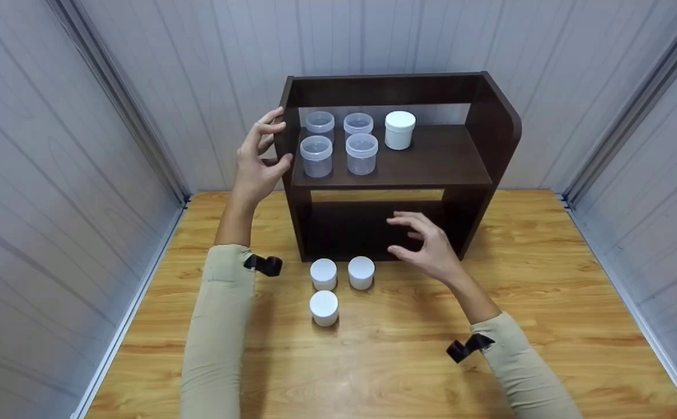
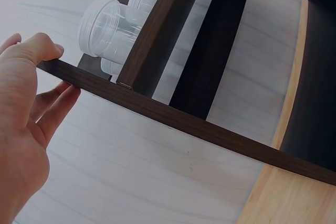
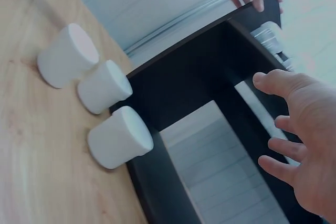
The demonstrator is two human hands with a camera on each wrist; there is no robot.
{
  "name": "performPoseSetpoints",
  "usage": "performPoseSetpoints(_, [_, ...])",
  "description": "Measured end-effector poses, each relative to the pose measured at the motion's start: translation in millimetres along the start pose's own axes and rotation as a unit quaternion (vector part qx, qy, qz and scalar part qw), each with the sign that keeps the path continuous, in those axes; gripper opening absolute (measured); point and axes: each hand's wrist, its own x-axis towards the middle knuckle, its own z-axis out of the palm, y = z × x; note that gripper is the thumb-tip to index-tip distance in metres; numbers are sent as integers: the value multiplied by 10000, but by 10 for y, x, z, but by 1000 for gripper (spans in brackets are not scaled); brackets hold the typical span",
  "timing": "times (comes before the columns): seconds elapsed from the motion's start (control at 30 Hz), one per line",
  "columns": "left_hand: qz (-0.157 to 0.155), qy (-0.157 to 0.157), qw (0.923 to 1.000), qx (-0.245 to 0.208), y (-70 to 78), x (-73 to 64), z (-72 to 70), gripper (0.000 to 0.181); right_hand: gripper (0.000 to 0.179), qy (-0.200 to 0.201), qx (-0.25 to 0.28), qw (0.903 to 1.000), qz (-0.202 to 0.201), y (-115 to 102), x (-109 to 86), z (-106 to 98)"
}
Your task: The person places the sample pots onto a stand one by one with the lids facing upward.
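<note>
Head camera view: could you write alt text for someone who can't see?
A person's left hand holds the side of a dark shelf unit bearing four clear jars and one white jar; the empty right hand hovers near three white jars on a wooden surface.

Shelf (image 1: 431,166) at twelve o'clock presents smooth wood-look finish; clear jars (image 1: 362,156) and white jars (image 1: 324,309), smooth plastic; tabletop (image 1: 385,361), glossy wood grain.
</note>
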Motion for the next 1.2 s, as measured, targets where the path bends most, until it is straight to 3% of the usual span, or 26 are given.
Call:
performPoseSetpoints(0.73, [144, -5, 9999, 48, -20, -8, -9, 42, 57, -553, 404, 9961, 551, 554, -164, 504])
performPoseSetpoints(0.97, [-3, -11, 10000, 56, 1, -14, -11, 42, 58, -748, 54, 9967, 317, 715, -214, 659])
performPoseSetpoints(1.2, [-1, 0, 10000, 48, 13, -15, -4, 43, 61, -915, 349, 9946, 350, 781, -247, 767])
